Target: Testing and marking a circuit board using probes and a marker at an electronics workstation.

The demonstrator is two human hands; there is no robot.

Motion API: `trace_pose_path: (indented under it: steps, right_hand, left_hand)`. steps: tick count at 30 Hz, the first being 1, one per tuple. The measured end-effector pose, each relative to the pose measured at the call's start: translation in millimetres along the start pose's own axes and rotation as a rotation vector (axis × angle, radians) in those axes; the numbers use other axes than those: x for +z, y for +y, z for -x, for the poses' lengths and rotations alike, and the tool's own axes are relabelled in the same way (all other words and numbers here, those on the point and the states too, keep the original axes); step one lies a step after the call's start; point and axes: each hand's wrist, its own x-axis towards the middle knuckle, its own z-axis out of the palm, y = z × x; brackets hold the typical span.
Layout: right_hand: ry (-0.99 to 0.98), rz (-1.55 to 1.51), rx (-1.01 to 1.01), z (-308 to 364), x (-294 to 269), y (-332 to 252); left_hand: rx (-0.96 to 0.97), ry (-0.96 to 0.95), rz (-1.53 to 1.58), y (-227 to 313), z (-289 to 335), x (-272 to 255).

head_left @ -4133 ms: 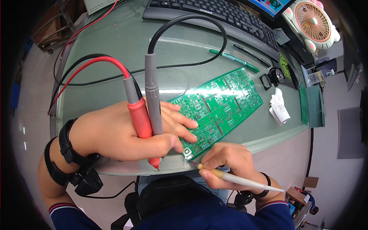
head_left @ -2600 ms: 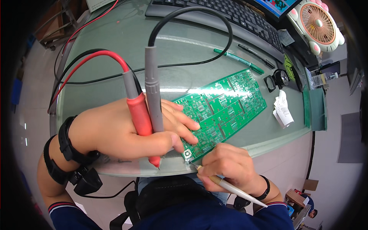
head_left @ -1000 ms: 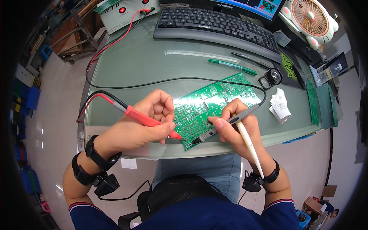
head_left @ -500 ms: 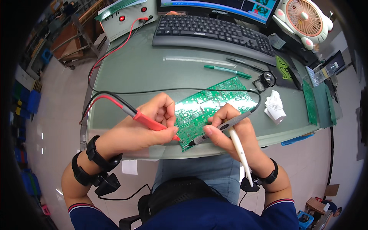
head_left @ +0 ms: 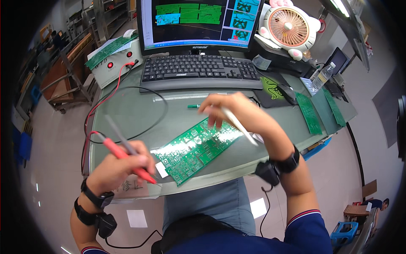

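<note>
The left hand [head_left: 124, 163] is closed around a red probe [head_left: 113, 148], its tip slanting down toward the table's front edge, and a grey probe [head_left: 120, 134] is caught in the same grip, smeared a little by motion. The thumb lies along the red one, the fingers folded in.

Across from it, the right hand [head_left: 231, 106] is raised over the far side of the circuit board [head_left: 201, 150]. Its fingers are bent loosely and droop downward, blurred, with a white stick-shaped tool [head_left: 239, 122] lodged in the hand, the thin end pointing back at the person. I can't tell whether those fingertips touch anything below.

The green board itself lies flat and aslant on the table [head_left: 139, 103], its near end by the front edge, just right of the left hand; a bright glare runs along it. A small white slip [head_left: 161, 169] sits at that end. A green pen [head_left: 193, 106] pokes out beside the right hand. Behind stand a black keyboard [head_left: 198, 70], a lit screen [head_left: 188, 31] and a pale box [head_left: 114, 67] with a red lead plugged in.
</note>
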Motion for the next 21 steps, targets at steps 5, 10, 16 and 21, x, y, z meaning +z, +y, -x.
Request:
trace_pose_path:
  steps: [5,10,16,21]
  right_hand:
    - [-0.001,1.161,0.301,-30,-34,88]
    - [-0.114,1.094,0.401,-44,-42,102]
    - [0.320,0.062,-0.089,-30,-8,5]
    - [0.148,-0.647,0.007,7,66,-53]
  left_hand:
    - [0.259,0.251,0.396,-14,18,-32]
    - [0.284,0.253,0.327,-15,17,-28]
    - [0.369,0.133,0.034,-8,-6,-7]
    - [0.323,-0.265,-0.147,5,-16,20]
